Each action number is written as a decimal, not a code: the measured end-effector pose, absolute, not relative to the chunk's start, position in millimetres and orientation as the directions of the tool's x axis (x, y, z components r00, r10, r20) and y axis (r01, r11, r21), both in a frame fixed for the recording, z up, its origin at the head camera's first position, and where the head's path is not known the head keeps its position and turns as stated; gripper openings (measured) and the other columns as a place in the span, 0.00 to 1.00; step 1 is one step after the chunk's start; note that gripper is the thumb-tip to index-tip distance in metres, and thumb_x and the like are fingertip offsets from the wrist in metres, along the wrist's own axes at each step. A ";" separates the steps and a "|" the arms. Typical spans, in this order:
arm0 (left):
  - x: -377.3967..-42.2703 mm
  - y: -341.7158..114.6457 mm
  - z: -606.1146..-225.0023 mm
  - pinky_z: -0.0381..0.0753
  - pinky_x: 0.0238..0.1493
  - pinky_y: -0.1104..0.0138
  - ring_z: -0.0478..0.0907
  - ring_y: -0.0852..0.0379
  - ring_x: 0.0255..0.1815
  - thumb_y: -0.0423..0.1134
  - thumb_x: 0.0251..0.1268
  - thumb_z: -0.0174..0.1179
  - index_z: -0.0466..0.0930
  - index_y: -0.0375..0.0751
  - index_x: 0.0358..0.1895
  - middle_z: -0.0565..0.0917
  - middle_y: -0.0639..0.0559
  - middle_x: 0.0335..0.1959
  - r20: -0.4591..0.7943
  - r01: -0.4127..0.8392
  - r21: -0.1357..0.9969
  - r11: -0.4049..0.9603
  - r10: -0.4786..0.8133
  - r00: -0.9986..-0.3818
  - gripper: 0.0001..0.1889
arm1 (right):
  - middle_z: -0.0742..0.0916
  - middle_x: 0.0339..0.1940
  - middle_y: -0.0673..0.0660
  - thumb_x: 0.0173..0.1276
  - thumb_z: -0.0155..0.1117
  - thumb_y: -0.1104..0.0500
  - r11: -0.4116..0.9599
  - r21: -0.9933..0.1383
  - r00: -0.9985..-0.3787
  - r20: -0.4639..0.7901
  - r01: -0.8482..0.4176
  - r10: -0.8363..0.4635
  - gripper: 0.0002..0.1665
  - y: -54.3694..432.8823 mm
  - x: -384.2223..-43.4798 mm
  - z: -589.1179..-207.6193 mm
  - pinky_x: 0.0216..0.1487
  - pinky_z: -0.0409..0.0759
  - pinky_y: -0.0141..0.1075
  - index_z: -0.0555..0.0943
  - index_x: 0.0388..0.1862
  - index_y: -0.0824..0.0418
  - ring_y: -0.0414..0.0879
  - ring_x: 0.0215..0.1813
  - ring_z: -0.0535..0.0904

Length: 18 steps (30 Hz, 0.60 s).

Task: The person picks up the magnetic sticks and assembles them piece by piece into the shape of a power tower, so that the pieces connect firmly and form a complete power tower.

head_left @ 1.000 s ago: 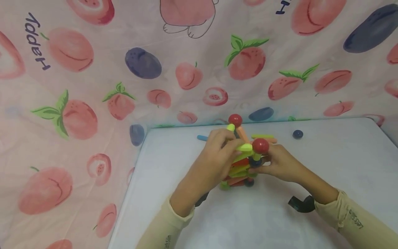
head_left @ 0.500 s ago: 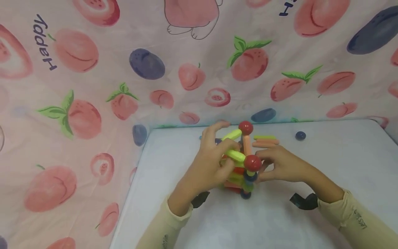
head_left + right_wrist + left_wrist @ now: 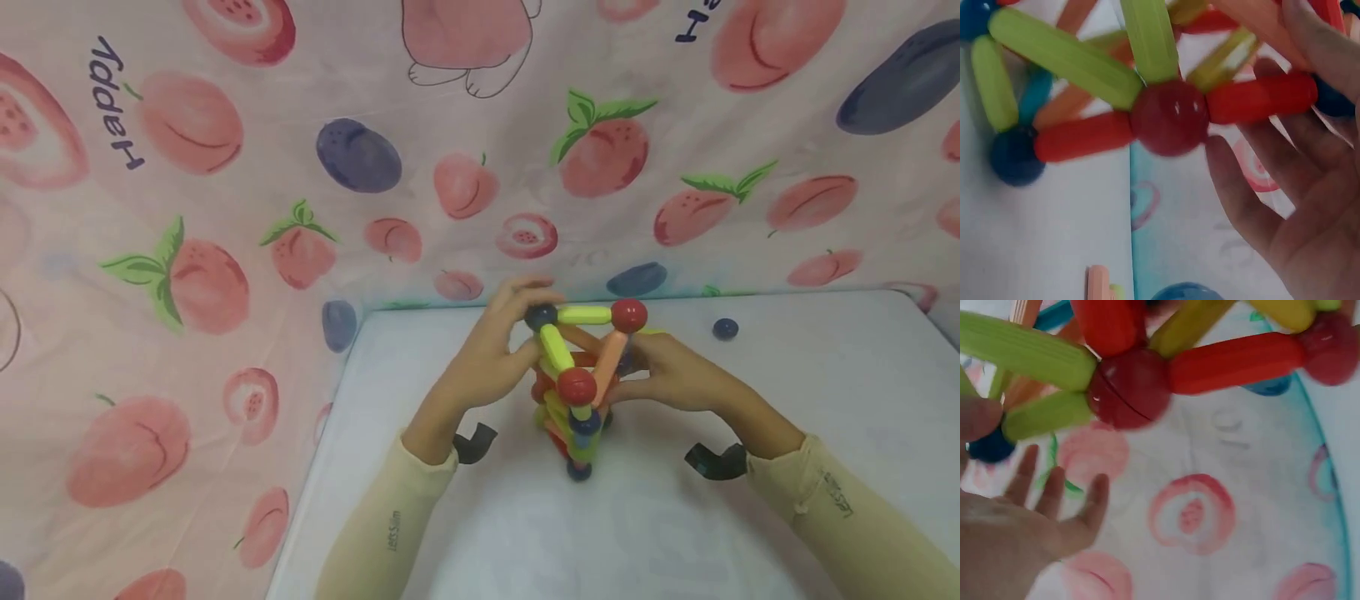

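A magnetic stick-and-ball structure (image 3: 606,367) stands on the white table, built of yellow-green, orange and red sticks with red and dark blue balls. Its top is a ring of sticks and balls. My left hand (image 3: 487,358) holds its far left corner, thumb and fingers around a dark blue ball (image 3: 542,317). On the opposite side my right hand (image 3: 682,379) grips it, thumb in front and fingers behind. In the right wrist view, the fingers pass behind a red stick (image 3: 1263,99) beside a red ball (image 3: 1170,119). Left wrist view: several fingers (image 3: 1054,484) spread below the sticks.
A loose dark blue ball (image 3: 725,329) lies at the table's back right. Loose sticks (image 3: 1099,284) lie behind the structure, mostly hidden by my right hand in the head view. A fruit-printed cloth (image 3: 465,125) rises behind the table. Black straps (image 3: 716,461) stick out near both wrists.
The structure has been turned between my hands, bringing a dark blue ball to the far left corner. My left hand has shifted from a yellow-green stick to that ball.
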<state>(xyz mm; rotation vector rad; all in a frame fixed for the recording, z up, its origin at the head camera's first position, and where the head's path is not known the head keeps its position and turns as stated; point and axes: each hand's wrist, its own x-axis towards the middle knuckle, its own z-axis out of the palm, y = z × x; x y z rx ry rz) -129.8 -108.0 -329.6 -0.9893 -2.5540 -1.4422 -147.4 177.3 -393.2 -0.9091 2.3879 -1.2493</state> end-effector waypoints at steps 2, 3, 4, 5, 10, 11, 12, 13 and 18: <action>-140.4 -117.3 -342.9 0.76 0.69 0.53 0.68 0.51 0.73 0.28 0.66 0.51 0.71 0.46 0.69 0.69 0.50 0.72 0.273 0.456 0.791 0.409 0.431 -0.860 0.27 | 0.87 0.57 0.47 0.57 0.80 0.42 0.479 -0.786 -0.803 0.038 -0.392 -0.595 0.41 180.3 -143.1 -391.5 0.55 0.86 0.50 0.74 0.67 0.49 0.48 0.55 0.86; -147.7 -123.1 -352.0 0.75 0.69 0.50 0.69 0.48 0.73 0.29 0.67 0.51 0.69 0.46 0.70 0.71 0.49 0.71 0.229 0.406 0.791 0.457 0.395 -0.890 0.27 | 0.88 0.55 0.49 0.56 0.80 0.42 0.510 -0.766 -0.825 0.048 -0.392 -0.563 0.40 181.8 -140.4 -390.5 0.54 0.86 0.51 0.74 0.66 0.50 0.49 0.53 0.87; -156.2 -129.2 -362.5 0.75 0.69 0.49 0.70 0.46 0.72 0.30 0.67 0.50 0.69 0.44 0.71 0.72 0.47 0.70 0.175 0.354 0.782 0.513 0.364 -0.915 0.27 | 0.89 0.53 0.50 0.56 0.80 0.42 0.538 -0.747 -0.846 0.060 -0.389 -0.529 0.40 182.8 -137.5 -389.2 0.52 0.87 0.51 0.75 0.65 0.51 0.49 0.51 0.87; -165.3 -135.1 -374.2 0.74 0.70 0.49 0.70 0.43 0.72 0.30 0.68 0.49 0.69 0.43 0.71 0.72 0.45 0.70 0.115 0.300 0.757 0.580 0.333 -0.936 0.27 | 0.90 0.51 0.51 0.56 0.80 0.42 0.571 -0.724 -0.868 0.075 -0.386 -0.491 0.40 183.2 -134.3 -388.4 0.50 0.87 0.51 0.75 0.64 0.53 0.49 0.50 0.88; -209.4 -154.3 -439.5 0.62 0.79 0.49 0.63 0.39 0.78 0.29 0.74 0.44 0.70 0.41 0.73 0.67 0.41 0.76 -0.135 0.148 0.504 0.851 0.247 -0.959 0.25 | 0.91 0.39 0.54 0.53 0.82 0.42 0.688 -0.636 -0.932 0.165 -0.350 -0.322 0.38 177.3 -117.6 -389.4 0.35 0.87 0.38 0.77 0.58 0.57 0.46 0.36 0.86; -215.6 -155.9 -451.6 0.59 0.80 0.49 0.61 0.39 0.80 0.29 0.75 0.43 0.69 0.42 0.74 0.65 0.42 0.78 -0.174 0.141 0.462 0.875 0.246 -0.954 0.26 | 0.91 0.38 0.54 0.53 0.83 0.42 0.693 -0.632 -0.935 0.173 -0.346 -0.309 0.39 175.4 -114.6 -390.2 0.33 0.85 0.36 0.77 0.58 0.57 0.45 0.35 0.86; -220.3 -157.0 -462.6 0.59 0.80 0.47 0.60 0.39 0.80 0.28 0.75 0.43 0.68 0.45 0.75 0.63 0.44 0.80 -0.202 0.148 0.419 0.896 0.251 -0.947 0.27 | 0.90 0.39 0.54 0.53 0.83 0.42 0.696 -0.633 -0.938 0.169 -0.340 -0.304 0.39 173.6 -112.1 -390.9 0.32 0.84 0.33 0.77 0.58 0.56 0.45 0.35 0.85; -224.2 -157.2 -471.9 0.60 0.79 0.45 0.60 0.39 0.80 0.28 0.75 0.43 0.67 0.48 0.76 0.63 0.46 0.80 -0.219 0.159 0.386 0.909 0.258 -0.941 0.28 | 0.90 0.37 0.53 0.52 0.83 0.41 0.693 -0.638 -0.938 0.161 -0.336 -0.307 0.39 172.8 -110.1 -391.1 0.32 0.83 0.32 0.76 0.57 0.55 0.44 0.35 0.85; -229.1 -151.9 -495.5 0.76 0.65 0.49 0.73 0.44 0.62 0.35 0.78 0.52 0.78 0.50 0.65 0.77 0.50 0.62 -0.166 0.218 0.323 0.921 0.282 -0.945 0.17 | 0.89 0.39 0.48 0.54 0.82 0.45 0.640 -0.683 -0.914 0.104 -0.352 -0.392 0.31 174.9 -109.1 -391.6 0.40 0.88 0.34 0.79 0.53 0.52 0.43 0.42 0.85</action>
